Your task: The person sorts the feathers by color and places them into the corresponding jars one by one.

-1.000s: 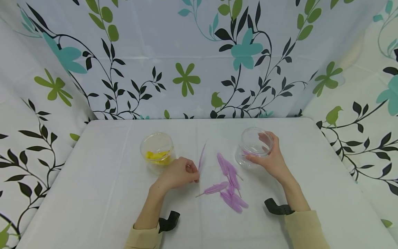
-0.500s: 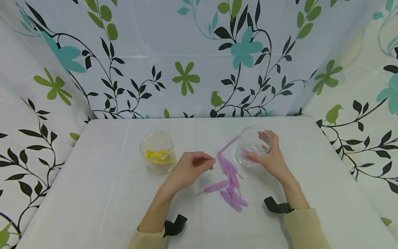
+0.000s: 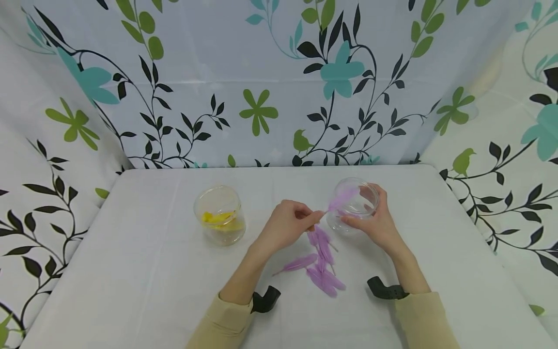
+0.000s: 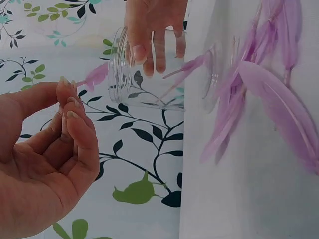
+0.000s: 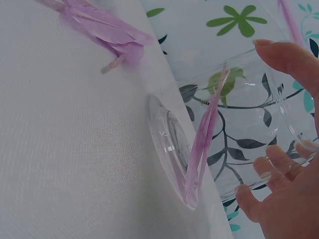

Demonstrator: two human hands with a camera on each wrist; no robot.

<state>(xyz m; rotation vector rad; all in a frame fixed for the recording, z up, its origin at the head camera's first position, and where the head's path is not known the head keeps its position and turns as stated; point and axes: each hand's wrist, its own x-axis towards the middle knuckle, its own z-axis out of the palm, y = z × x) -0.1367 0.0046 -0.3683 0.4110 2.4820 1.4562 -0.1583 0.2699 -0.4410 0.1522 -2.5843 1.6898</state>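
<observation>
My left hand (image 3: pixel 289 223) has swung a soft purple feather (image 3: pixel 344 198) over the mouth of the clear round glass jar (image 3: pixel 355 209), bringing it in line with the opening; thumb and fingertips pinch its quill. My right hand (image 3: pixel 377 220) wraps the jar near its rim. Slender purple feathers (image 5: pixel 203 139) stand inside; loose purple feathers (image 3: pixel 321 261) lie partly beneath my left hand, and a glass jar with yellow pieces (image 3: pixel 231 235) stands well apart.
</observation>
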